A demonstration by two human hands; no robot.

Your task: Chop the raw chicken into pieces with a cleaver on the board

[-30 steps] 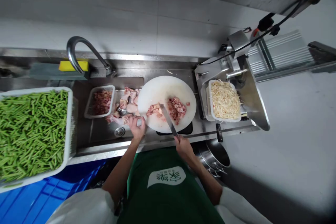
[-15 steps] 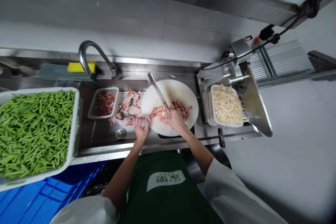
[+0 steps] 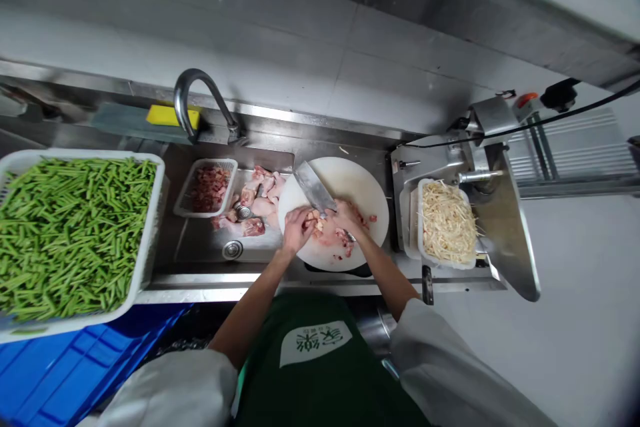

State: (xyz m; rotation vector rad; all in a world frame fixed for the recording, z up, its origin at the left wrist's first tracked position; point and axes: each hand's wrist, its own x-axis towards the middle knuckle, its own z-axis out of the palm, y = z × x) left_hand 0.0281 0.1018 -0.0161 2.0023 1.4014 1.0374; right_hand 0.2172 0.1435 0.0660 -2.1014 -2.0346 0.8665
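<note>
Over the left part of the steel counter [image 3: 200, 296]'s front edge, a white basket [image 3: 153, 220] was heaped with cut green beans [image 3: 75, 233]; a blue crate [image 3: 60, 363] was seen below. Along the back edge, a yellow block [image 3: 165, 116] was laid by the mounted faucet [image 3: 181, 99]. At the right end, pale sprouts [image 3: 447, 221] were held in a tub [image 3: 421, 217] on a metal machine [image 3: 520, 240].

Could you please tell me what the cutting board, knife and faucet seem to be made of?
Cutting board: probably plastic, matte and whitish without visible grain. Knife blade: metal, likely steel, with a grey sheen. Faucet: polished metal, perhaps chrome-plated, judging by its bright highlights.
</note>
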